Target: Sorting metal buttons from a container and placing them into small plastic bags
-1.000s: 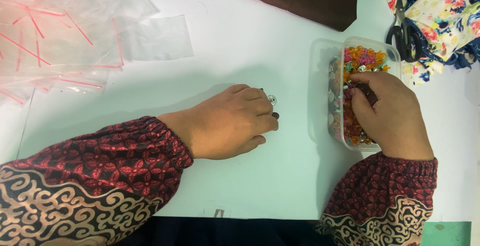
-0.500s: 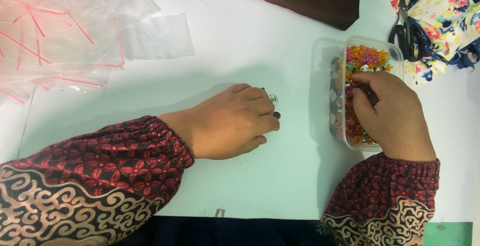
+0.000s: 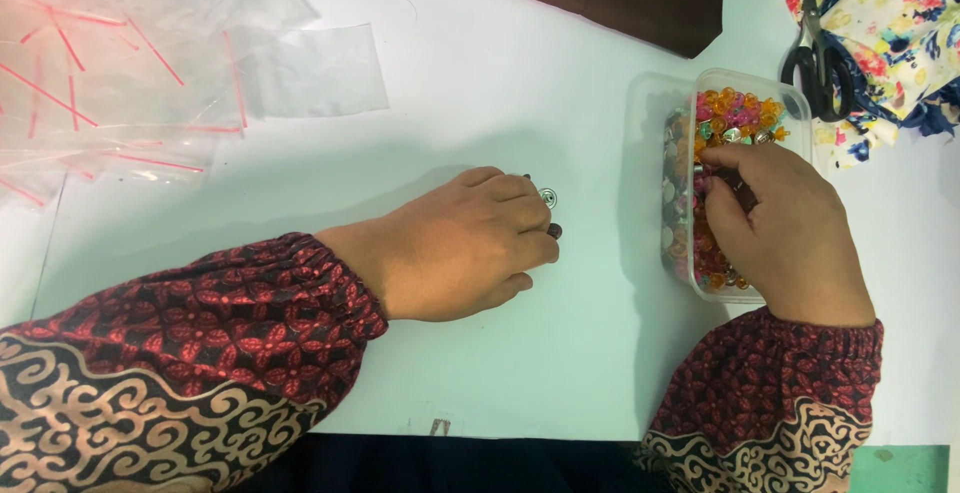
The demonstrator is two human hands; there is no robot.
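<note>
White table point(image 3: 470, 103) | L hand point(image 3: 465, 243) pinching small silver clasp point(image 3: 547, 196) | R hand point(image 3: 785, 228) fingers closed in clear box, multicolour beads point(image 3: 735, 113)

Both arms wear long, loose fabric sleeves, dark maroon with a red floral print, gathered into elastic cuffs just behind each wrist. Farther back from the left hand point(image 3: 462, 245) and the right hand point(image 3: 790, 233), the sleeves turn black with tan scrolling swirls. Both hands are bare.

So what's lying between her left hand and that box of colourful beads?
Nothing: the head view shows bare white table between the left hand and the clear bead box. The right hand reaches into it.
</note>
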